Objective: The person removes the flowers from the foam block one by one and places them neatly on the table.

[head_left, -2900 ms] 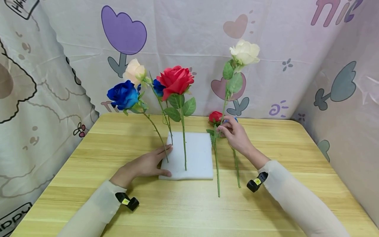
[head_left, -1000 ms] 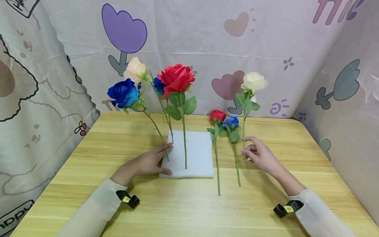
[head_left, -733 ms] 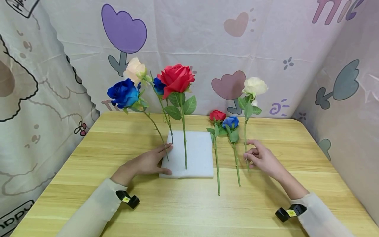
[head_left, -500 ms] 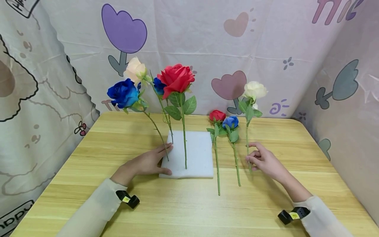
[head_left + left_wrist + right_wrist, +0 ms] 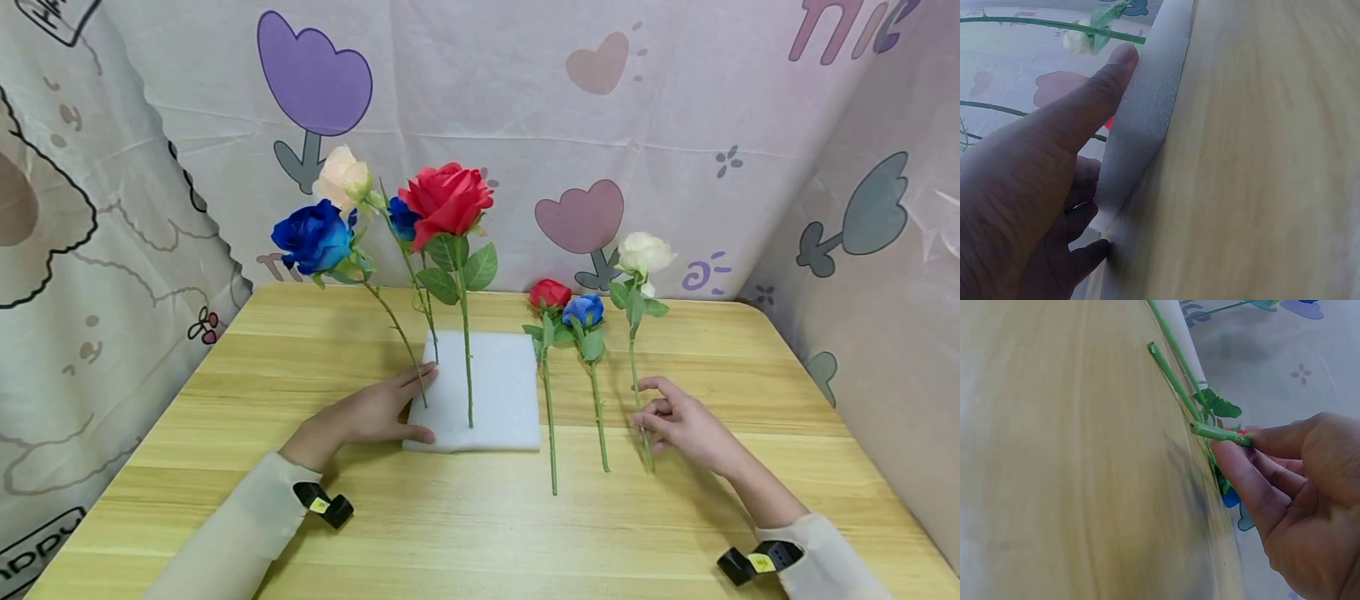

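My right hand (image 5: 693, 429) pinches the green stem of a white rose (image 5: 643, 253) between thumb and fingers. The rose leans upright over the right side of the table, and its cut stem end (image 5: 1207, 430) pokes out past the fingers in the right wrist view. My left hand (image 5: 378, 410) rests against the left side of a white foam block (image 5: 502, 375), its thumb at the near corner and fingers on the top. Standing in the foam are a large red rose (image 5: 448, 200), a blue rose (image 5: 313, 237), a peach rose (image 5: 343, 177) and a partly hidden darker blue rose (image 5: 403, 218).
To the right of the foam a red rose (image 5: 550, 292) and a blue rose (image 5: 583, 310) lie on the wooden table (image 5: 450, 525), stems toward me. A printed cloth (image 5: 480, 83) hangs behind the table and along both sides.
My right hand has carried the white rose rightward, then lowered it toward me, past the blue rose lying on the table. My left hand has stayed on the foam block.
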A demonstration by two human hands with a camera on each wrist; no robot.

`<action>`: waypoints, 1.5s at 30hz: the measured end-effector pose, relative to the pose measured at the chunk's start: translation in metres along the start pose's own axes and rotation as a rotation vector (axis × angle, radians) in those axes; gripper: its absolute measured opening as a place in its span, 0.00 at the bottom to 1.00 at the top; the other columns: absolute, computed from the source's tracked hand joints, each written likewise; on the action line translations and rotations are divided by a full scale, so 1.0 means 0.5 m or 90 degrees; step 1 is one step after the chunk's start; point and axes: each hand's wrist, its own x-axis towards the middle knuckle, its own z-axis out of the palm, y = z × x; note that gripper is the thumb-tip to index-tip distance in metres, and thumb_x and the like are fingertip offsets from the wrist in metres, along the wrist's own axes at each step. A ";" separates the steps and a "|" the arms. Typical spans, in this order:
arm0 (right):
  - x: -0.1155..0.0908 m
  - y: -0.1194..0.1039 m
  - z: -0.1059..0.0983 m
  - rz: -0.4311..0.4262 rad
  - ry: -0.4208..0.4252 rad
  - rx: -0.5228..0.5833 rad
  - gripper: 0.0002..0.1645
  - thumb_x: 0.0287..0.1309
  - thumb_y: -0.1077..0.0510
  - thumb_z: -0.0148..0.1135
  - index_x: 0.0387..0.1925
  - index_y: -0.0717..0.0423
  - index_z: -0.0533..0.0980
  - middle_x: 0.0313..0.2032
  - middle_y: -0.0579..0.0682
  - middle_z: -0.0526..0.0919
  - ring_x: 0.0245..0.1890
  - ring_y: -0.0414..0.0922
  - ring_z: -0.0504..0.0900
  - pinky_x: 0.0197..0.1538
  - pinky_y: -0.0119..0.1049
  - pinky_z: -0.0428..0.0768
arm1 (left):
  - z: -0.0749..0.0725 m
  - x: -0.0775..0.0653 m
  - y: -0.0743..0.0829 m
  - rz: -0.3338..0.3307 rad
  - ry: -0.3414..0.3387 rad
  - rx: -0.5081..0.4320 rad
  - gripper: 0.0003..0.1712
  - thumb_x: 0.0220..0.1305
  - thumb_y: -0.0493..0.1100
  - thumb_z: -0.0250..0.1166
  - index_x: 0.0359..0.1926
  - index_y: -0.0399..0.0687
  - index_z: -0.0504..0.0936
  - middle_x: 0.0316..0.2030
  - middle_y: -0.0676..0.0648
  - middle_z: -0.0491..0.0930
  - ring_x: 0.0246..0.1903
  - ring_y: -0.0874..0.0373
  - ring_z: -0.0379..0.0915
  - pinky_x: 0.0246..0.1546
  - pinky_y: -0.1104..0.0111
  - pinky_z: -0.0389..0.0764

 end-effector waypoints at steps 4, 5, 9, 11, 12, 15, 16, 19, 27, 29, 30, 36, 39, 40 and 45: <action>-0.005 0.007 0.000 0.012 -0.008 -0.005 0.28 0.69 0.66 0.55 0.65 0.66 0.58 0.36 0.61 0.81 0.31 0.50 0.82 0.31 0.42 0.84 | 0.000 0.000 0.000 0.000 0.000 0.000 0.65 0.50 0.82 0.53 0.77 0.46 0.49 0.77 0.44 0.43 0.72 0.47 0.47 0.67 0.56 0.63; -0.007 0.008 0.000 0.016 -0.009 -0.004 0.27 0.69 0.66 0.55 0.64 0.66 0.58 0.36 0.60 0.80 0.31 0.50 0.82 0.31 0.42 0.84 | 0.001 0.000 -0.001 0.001 0.000 0.001 0.65 0.50 0.82 0.53 0.77 0.46 0.49 0.77 0.44 0.43 0.72 0.47 0.47 0.67 0.56 0.63; -0.011 0.011 -0.001 0.022 -0.016 -0.003 0.28 0.69 0.65 0.56 0.64 0.66 0.58 0.35 0.60 0.81 0.32 0.51 0.82 0.31 0.42 0.85 | 0.002 0.000 -0.002 0.001 0.002 0.003 0.65 0.50 0.82 0.53 0.77 0.46 0.49 0.77 0.44 0.44 0.72 0.47 0.47 0.66 0.56 0.63; -0.013 0.014 -0.002 0.022 -0.021 -0.005 0.28 0.69 0.65 0.56 0.64 0.67 0.58 0.34 0.59 0.81 0.32 0.51 0.83 0.30 0.42 0.85 | 0.002 0.000 -0.002 0.001 0.002 0.003 0.65 0.50 0.82 0.53 0.77 0.46 0.49 0.77 0.44 0.44 0.72 0.47 0.47 0.66 0.56 0.63; -0.014 0.016 -0.003 0.022 -0.025 -0.004 0.28 0.69 0.65 0.55 0.64 0.68 0.57 0.34 0.59 0.81 0.32 0.51 0.83 0.30 0.42 0.85 | 0.002 0.000 -0.001 0.001 0.002 0.004 0.65 0.50 0.82 0.53 0.77 0.46 0.49 0.77 0.44 0.44 0.72 0.47 0.47 0.66 0.56 0.63; -0.017 0.021 -0.004 0.024 -0.040 0.000 0.28 0.69 0.65 0.55 0.64 0.69 0.57 0.35 0.59 0.82 0.32 0.52 0.83 0.31 0.43 0.85 | 0.001 -0.001 0.000 0.000 0.001 0.004 0.65 0.50 0.82 0.53 0.77 0.46 0.49 0.76 0.44 0.44 0.72 0.47 0.47 0.66 0.56 0.63; -0.018 0.023 -0.005 0.025 -0.046 0.003 0.28 0.69 0.66 0.55 0.64 0.69 0.57 0.35 0.59 0.82 0.32 0.53 0.83 0.31 0.43 0.85 | 0.000 -0.001 0.000 0.000 0.001 0.004 0.65 0.50 0.82 0.53 0.77 0.46 0.49 0.76 0.44 0.44 0.72 0.46 0.47 0.66 0.55 0.63; -0.022 0.027 -0.005 0.034 -0.065 0.017 0.28 0.70 0.65 0.54 0.65 0.69 0.56 0.36 0.59 0.82 0.33 0.53 0.83 0.31 0.43 0.85 | -0.001 -0.001 0.002 0.000 0.000 0.003 0.65 0.50 0.82 0.53 0.77 0.46 0.49 0.76 0.44 0.44 0.72 0.46 0.47 0.66 0.55 0.63; -0.031 0.031 -0.005 0.053 -0.087 0.044 0.27 0.71 0.63 0.53 0.65 0.67 0.56 0.36 0.58 0.82 0.33 0.52 0.83 0.31 0.45 0.85 | -0.002 -0.001 0.005 -0.001 0.002 0.004 0.64 0.51 0.80 0.56 0.77 0.46 0.49 0.76 0.43 0.44 0.72 0.46 0.48 0.66 0.55 0.63; -0.032 0.032 -0.005 0.058 -0.091 0.051 0.28 0.71 0.62 0.53 0.65 0.67 0.56 0.36 0.58 0.82 0.33 0.52 0.83 0.32 0.46 0.85 | -0.002 -0.001 0.005 0.001 0.005 0.003 0.63 0.52 0.79 0.57 0.77 0.45 0.50 0.76 0.42 0.45 0.72 0.45 0.48 0.66 0.54 0.64; -0.033 0.033 -0.006 0.058 -0.093 0.054 0.28 0.71 0.62 0.53 0.65 0.67 0.55 0.36 0.59 0.82 0.33 0.53 0.83 0.32 0.46 0.85 | -0.002 -0.001 0.005 0.002 0.006 0.003 0.63 0.52 0.79 0.57 0.77 0.45 0.50 0.76 0.42 0.45 0.72 0.45 0.48 0.66 0.54 0.64; -0.033 0.035 -0.006 0.062 -0.113 0.076 0.29 0.71 0.63 0.52 0.66 0.70 0.53 0.35 0.60 0.81 0.33 0.52 0.82 0.31 0.45 0.85 | -0.002 -0.002 0.006 -0.001 0.004 0.003 0.64 0.51 0.80 0.56 0.77 0.45 0.50 0.76 0.42 0.45 0.72 0.45 0.49 0.65 0.55 0.64; -0.033 0.036 -0.005 0.068 -0.116 0.078 0.29 0.72 0.63 0.51 0.66 0.70 0.53 0.35 0.60 0.81 0.32 0.51 0.82 0.30 0.44 0.84 | -0.002 -0.002 0.005 -0.004 0.001 0.002 0.64 0.50 0.81 0.55 0.77 0.46 0.49 0.76 0.43 0.44 0.72 0.46 0.48 0.66 0.55 0.64; -0.033 0.036 -0.005 0.069 -0.117 0.078 0.29 0.72 0.63 0.51 0.66 0.70 0.53 0.35 0.60 0.81 0.32 0.51 0.81 0.30 0.44 0.84 | -0.002 -0.002 0.004 -0.001 0.002 0.005 0.65 0.50 0.81 0.55 0.77 0.46 0.49 0.76 0.43 0.44 0.72 0.45 0.48 0.66 0.55 0.64; -0.032 0.037 -0.004 0.073 -0.120 0.080 0.30 0.72 0.62 0.52 0.67 0.70 0.52 0.34 0.60 0.80 0.30 0.51 0.81 0.29 0.44 0.84 | -0.002 -0.001 0.003 0.002 0.003 0.010 0.65 0.51 0.81 0.54 0.77 0.45 0.49 0.76 0.42 0.44 0.72 0.45 0.48 0.66 0.55 0.64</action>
